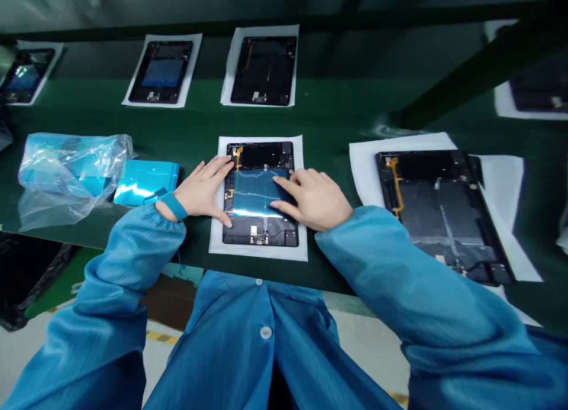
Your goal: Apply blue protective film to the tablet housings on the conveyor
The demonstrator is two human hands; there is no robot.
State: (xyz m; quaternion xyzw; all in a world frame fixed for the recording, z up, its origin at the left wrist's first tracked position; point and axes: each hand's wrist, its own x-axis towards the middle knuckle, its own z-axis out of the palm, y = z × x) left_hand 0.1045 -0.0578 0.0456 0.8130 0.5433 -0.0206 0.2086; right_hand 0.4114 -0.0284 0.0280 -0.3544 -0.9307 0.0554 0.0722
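Observation:
An opened tablet housing (pixel 239 231) lies on a white sheet (pixel 261 253) in front of me, with orange flex cables at its left side. A flat, shiny blue film-covered pack (pixel 252 191), which looks like a battery, sits across its middle. My left hand (pixel 202 188) is open, its spread fingers and thumb resting along the housing's left edge. My right hand (pixel 313 198) reaches over the right edge; its thumb and forefinger are stretched apart and touch the blue surface. The other right fingers are partly curled. Nothing is gripped in either hand.
Left of me lie a blue pack stack (pixel 146 182) and a clear plastic bag (pixel 73 170) of blue pieces. A larger-looking open housing (pixel 444 215) lies at right. More housings (pixel 162 73) on white sheets line the back. A dark post (pixel 465 73) slants at right.

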